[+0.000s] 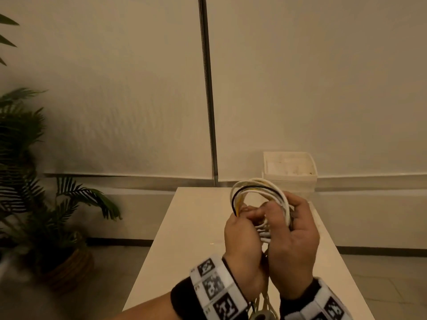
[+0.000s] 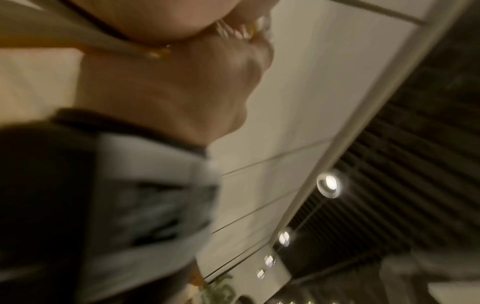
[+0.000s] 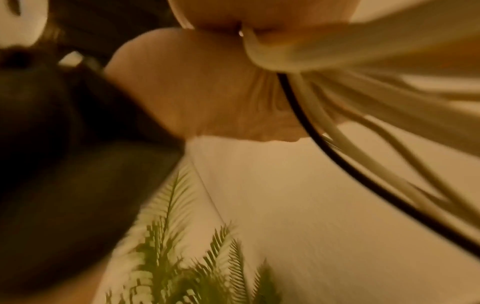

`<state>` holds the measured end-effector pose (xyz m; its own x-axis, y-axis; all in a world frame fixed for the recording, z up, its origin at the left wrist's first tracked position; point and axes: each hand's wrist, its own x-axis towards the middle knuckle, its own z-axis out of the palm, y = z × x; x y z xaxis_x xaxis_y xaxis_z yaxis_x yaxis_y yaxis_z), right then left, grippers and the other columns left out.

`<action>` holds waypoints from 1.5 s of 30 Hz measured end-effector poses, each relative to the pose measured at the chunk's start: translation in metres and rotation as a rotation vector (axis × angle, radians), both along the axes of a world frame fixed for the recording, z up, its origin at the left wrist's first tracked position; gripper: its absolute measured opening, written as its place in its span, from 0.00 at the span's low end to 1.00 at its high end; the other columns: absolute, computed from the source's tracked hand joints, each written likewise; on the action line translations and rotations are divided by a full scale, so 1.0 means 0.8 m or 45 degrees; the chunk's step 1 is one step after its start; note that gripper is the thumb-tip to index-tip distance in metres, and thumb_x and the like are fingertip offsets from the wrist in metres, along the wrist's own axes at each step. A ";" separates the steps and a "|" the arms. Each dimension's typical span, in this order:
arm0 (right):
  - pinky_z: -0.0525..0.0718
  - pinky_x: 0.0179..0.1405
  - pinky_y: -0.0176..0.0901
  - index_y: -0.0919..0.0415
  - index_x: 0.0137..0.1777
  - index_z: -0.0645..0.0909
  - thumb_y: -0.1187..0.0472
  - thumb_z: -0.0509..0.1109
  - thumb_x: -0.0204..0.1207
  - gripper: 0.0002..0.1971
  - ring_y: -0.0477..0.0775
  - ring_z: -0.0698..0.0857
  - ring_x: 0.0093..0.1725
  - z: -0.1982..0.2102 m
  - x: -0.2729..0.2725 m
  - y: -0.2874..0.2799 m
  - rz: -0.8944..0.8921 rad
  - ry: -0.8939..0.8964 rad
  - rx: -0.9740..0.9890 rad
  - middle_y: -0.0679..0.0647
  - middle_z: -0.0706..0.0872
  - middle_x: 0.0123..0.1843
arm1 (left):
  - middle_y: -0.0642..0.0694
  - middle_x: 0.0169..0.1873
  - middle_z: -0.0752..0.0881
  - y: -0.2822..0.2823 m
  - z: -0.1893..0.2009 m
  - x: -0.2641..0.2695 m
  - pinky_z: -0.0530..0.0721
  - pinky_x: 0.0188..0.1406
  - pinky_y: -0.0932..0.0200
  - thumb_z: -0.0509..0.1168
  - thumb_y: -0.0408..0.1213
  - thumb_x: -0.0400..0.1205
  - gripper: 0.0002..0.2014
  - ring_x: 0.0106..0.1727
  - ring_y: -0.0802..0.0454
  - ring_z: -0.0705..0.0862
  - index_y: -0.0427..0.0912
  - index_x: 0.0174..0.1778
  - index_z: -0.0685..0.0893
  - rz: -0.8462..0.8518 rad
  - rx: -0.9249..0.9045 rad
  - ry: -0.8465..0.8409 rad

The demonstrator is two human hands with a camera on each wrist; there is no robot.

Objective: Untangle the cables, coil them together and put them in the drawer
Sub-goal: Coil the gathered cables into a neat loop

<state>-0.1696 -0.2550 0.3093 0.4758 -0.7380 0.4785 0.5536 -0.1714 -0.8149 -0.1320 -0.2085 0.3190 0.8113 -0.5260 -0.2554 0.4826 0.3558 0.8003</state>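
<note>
From the head camera, both hands are raised above the white table (image 1: 184,227), pressed close together around a bundle of cables (image 1: 258,192). The left hand (image 1: 245,236) has its fingers curled round the near side of the bundle; the right hand (image 1: 293,241) wraps the far side, strands running across its fingers. The coil arches above the knuckles — mostly white strands, one black, one yellow — while loose ends hang down between the wrists. A white drawer unit (image 1: 290,174) stands at the table's far end, well apart from the hands, and a potted palm (image 1: 46,181) sits on the floor to the left.

In the left wrist view, blurred, the left hand (image 2: 182,88) looks clenched, with bits of cable at its fingertips against the other hand.

In the right wrist view, the right hand (image 3: 207,92) grips the cables (image 3: 363,144) — white strands and a black one fan out from its palm, palm fronds (image 3: 194,257) below.
</note>
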 end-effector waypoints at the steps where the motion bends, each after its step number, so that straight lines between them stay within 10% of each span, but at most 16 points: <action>1: 0.86 0.37 0.48 0.55 0.50 0.81 0.52 0.70 0.74 0.09 0.53 0.86 0.33 0.006 0.002 -0.004 0.053 0.016 0.105 0.54 0.87 0.34 | 0.42 0.35 0.83 0.005 -0.004 -0.003 0.80 0.34 0.58 0.54 0.42 0.88 0.14 0.36 0.50 0.82 0.42 0.42 0.79 0.003 0.063 -0.087; 7: 0.77 0.22 0.45 0.64 0.46 0.76 0.62 0.70 0.73 0.07 0.55 0.71 0.18 0.019 -0.002 -0.048 0.683 0.118 0.412 0.62 0.73 0.28 | 0.33 0.56 0.88 0.060 0.009 0.033 0.82 0.48 0.50 0.73 0.34 0.71 0.21 0.52 0.42 0.88 0.35 0.59 0.80 -0.126 0.305 -0.598; 12: 0.79 0.18 0.39 0.64 0.50 0.77 0.59 0.75 0.71 0.13 0.52 0.75 0.15 0.021 -0.007 -0.047 1.112 0.510 0.113 0.69 0.83 0.33 | 0.39 0.53 0.87 0.077 0.050 0.078 0.89 0.53 0.40 0.79 0.52 0.69 0.29 0.49 0.41 0.91 0.52 0.65 0.79 -0.678 0.649 -1.110; 17: 0.82 0.19 0.45 0.66 0.64 0.68 0.64 0.73 0.75 0.22 0.56 0.79 0.19 0.041 0.003 -0.054 1.105 0.913 -0.172 0.70 0.85 0.38 | 0.39 0.43 0.89 0.079 0.044 0.068 0.90 0.44 0.42 0.58 0.65 0.76 0.31 0.36 0.45 0.89 0.43 0.64 0.76 -0.786 0.600 -0.997; 25: 0.86 0.29 0.51 0.52 0.49 0.62 0.58 0.77 0.63 0.25 0.52 0.85 0.30 0.032 0.013 -0.025 0.751 1.140 -0.835 0.57 0.84 0.36 | 0.42 0.51 0.89 0.074 -0.010 0.061 0.85 0.60 0.39 0.53 0.78 0.71 0.41 0.52 0.44 0.90 0.43 0.59 0.80 -0.633 0.628 -1.007; 37: 0.89 0.44 0.45 0.52 0.69 0.53 0.63 0.79 0.66 0.41 0.48 0.87 0.39 0.027 0.013 -0.014 0.565 1.095 -1.071 0.52 0.84 0.43 | 0.48 0.48 0.90 0.068 -0.017 0.059 0.87 0.57 0.43 0.51 0.49 0.87 0.18 0.50 0.52 0.89 0.47 0.58 0.83 -0.438 0.704 -1.133; 45: 0.86 0.42 0.35 0.41 0.82 0.34 0.63 0.81 0.62 0.63 0.43 0.87 0.38 0.019 0.013 -0.026 0.575 1.118 -1.026 0.48 0.81 0.58 | 0.40 0.45 0.92 0.062 -0.029 0.055 0.89 0.50 0.40 0.53 0.54 0.86 0.16 0.43 0.44 0.91 0.57 0.67 0.73 -0.519 0.678 -1.124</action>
